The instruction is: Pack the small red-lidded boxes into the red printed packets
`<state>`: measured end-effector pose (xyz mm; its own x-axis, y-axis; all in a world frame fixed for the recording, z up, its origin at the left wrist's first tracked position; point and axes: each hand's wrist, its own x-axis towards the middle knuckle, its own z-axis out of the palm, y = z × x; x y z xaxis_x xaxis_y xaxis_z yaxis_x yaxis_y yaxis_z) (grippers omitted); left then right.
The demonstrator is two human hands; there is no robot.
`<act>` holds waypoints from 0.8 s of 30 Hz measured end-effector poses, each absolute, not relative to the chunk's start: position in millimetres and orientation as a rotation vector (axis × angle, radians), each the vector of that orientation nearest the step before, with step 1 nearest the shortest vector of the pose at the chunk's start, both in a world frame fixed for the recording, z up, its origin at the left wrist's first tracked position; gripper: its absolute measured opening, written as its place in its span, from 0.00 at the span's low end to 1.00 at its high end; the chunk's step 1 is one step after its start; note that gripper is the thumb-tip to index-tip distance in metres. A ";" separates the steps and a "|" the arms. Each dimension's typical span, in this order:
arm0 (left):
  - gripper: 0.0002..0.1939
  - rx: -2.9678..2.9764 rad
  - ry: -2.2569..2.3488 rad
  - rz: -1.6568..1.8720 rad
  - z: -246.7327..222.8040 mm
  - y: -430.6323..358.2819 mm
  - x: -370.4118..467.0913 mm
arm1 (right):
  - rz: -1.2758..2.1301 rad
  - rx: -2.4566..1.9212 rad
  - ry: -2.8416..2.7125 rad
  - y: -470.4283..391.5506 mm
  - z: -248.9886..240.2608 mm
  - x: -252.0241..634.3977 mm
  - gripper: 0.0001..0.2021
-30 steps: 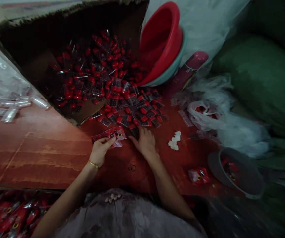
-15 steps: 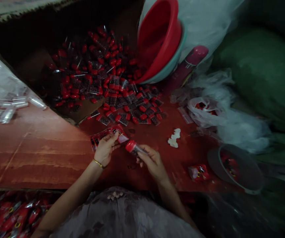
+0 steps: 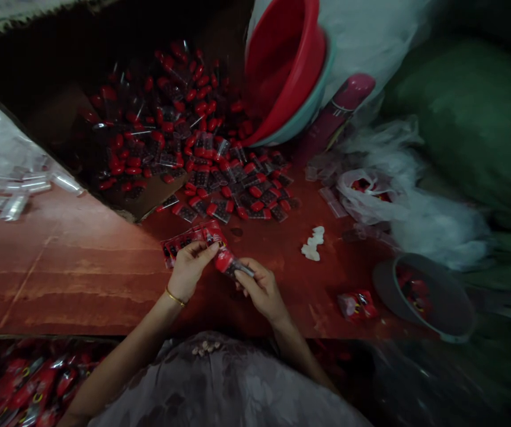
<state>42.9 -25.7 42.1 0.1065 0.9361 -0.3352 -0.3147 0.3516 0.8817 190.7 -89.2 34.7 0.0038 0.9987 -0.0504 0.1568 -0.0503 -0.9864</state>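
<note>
My left hand (image 3: 189, 268), with a gold bangle at the wrist, pinches the edge of a red printed packet (image 3: 213, 231). Between my right hand's (image 3: 259, 287) thumb and fingers is a clear tube with a red cap (image 3: 224, 261). The capped end meets the packet beside my left fingertips; whether it is inside the packet's opening is hard to make out. More red packets (image 3: 171, 249) lie on the table just behind my left hand. Beyond them, a pile of red-capped clear tubes (image 3: 202, 154) spills from a cardboard box (image 3: 51, 118).
A red basin (image 3: 277, 65) leans over the pile beside a pink bottle (image 3: 344, 101). White pieces (image 3: 313, 243), a filled packet (image 3: 357, 305) and a grey bowl (image 3: 451, 296) are to the right. Clear tubes (image 3: 15, 196) lie at left.
My right hand has moved left and slightly up, bringing the tube's red cap against the packet. My left hand still grips the packet and has shifted slightly.
</note>
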 end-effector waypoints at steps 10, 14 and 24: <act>0.17 0.595 1.021 1.159 35.6 -36.8 50.8 | 1.122 -1.355 -1.146 -82.1 17.8 174.6 0.11; 0.17 0.556 1.007 1.150 37.2 -37.2 53.7 | 1.134 -1.342 -1.204 -80.5 16.9 176.0 0.11; 0.15 0.563 0.925 1.078 40.7 -33.3 57.4 | 1.033 -1.350 -1.248 -73.1 22.0 168.3 0.09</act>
